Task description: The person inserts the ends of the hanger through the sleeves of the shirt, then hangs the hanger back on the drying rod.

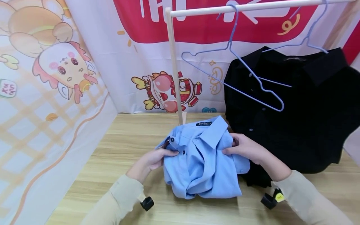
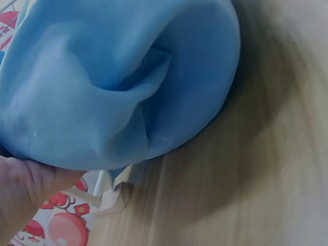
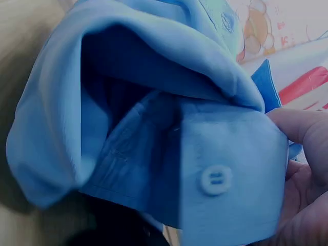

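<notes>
One blue shirt (image 1: 206,186) is bunched. The left hand (image 1: 155,158) pinches it beside dark buttons (image 1: 184,152); the right hand (image 1: 248,150) pinches it near the collar (image 1: 215,133).

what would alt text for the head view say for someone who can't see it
A person's left hand and right hand grip a light-blue collared shirt by its sides over a wood-grain table. Behind it, a bare blue hanger hangs from a white rail; to the right is a black shirt on another hanger.
</notes>
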`<state>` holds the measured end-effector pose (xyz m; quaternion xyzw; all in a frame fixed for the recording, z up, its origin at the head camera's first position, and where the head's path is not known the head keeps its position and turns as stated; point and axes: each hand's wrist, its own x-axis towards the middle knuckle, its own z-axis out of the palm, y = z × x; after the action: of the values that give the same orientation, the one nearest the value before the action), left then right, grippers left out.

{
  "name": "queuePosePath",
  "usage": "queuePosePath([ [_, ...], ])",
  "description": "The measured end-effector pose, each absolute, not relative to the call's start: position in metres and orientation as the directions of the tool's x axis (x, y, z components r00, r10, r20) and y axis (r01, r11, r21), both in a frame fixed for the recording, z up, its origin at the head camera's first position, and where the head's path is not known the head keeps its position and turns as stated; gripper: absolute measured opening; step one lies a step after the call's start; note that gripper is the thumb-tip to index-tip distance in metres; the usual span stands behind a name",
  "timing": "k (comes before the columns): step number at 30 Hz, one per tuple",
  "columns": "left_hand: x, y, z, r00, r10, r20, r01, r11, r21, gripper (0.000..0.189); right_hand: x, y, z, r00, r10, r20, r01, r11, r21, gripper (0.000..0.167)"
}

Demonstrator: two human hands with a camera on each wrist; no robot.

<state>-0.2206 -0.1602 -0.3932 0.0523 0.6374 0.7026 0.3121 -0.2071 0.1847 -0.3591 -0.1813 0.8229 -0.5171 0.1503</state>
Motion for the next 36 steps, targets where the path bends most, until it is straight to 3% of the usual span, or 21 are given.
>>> queuePosePath([
  [6,-0.231,-0.166,-0.396,-0.836,0.422,-0.352,-0.310,0.168,0.936,0.092,-0.214,0.187,-0.371,-0.886,-0.464,-0.004,-0.254,0.494,-0.831,0.030],
  [11,-0.241,-0.173,-0.402,-0.894,0.379,-0.238,-0.135,0.278,0.951,0.083,-0.214,0.184,-0.373,-0.895,-0.446,0.026,-0.312,0.582,-0.751,0.022],
  [18,-0.247,-0.168,-0.402,-0.914,0.360,-0.186,-0.079,0.290,0.954,0.083,-0.211,0.186,-0.357,-0.903,-0.427,0.040,-0.337,0.648,-0.683,0.024],
  [24,-0.252,-0.158,-0.401,-0.929,0.349,-0.126,-0.036,0.254,0.966,0.080,-0.216,0.195,-0.356,-0.898,-0.441,0.012,-0.295,0.579,-0.760,0.028],
  [29,-0.254,-0.157,-0.403,-0.933,0.358,-0.042,0.056,0.260,0.964,0.059,-0.224,0.200,-0.377,-0.903,-0.420,-0.085,-0.182,0.554,-0.813,0.035],
  [32,-0.254,-0.159,-0.405,-0.933,0.359,-0.015,0.106,0.315,0.943,0.048,-0.227,0.199,-0.387,-0.906,-0.412,-0.094,-0.179,0.575,-0.799,0.035],
  [36,-0.255,-0.161,-0.407,-0.939,0.342,-0.038,0.108,0.398,0.911,0.053,-0.227,0.194,-0.388,-0.915,-0.395,-0.080,-0.229,0.674,-0.702,0.035],
])
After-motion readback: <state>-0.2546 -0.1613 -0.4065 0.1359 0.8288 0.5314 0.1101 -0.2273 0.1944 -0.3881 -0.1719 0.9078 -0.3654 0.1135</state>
